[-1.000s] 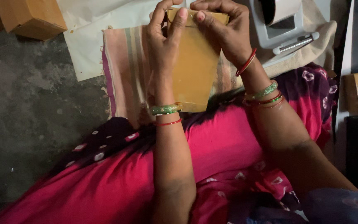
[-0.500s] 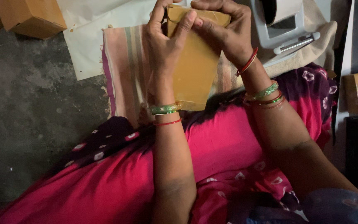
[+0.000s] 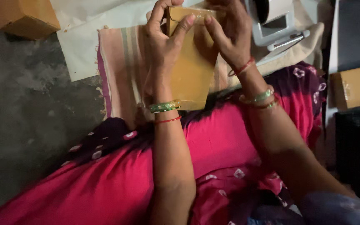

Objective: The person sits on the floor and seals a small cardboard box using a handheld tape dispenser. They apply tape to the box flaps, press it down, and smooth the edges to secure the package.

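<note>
Head view: worn on head, faces steeply down, close over lap and floor (single view, nothing shared).

Left hand [image 3: 163, 46] raised, fingers curled in a grip, right hand [image 3: 226, 37] likewise, forearms extended forward

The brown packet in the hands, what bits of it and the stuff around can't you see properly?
Head view:
- Brown packet: its top edge is covered by the left hand and right hand; what is inside cannot be seen.
- Right hand: fingertips cut off by the top edge.
- White machine: top cut off by the frame.
- Cardboard box: partly outside the top-left corner.
- Dark thing at right: too dim to identify.
</note>
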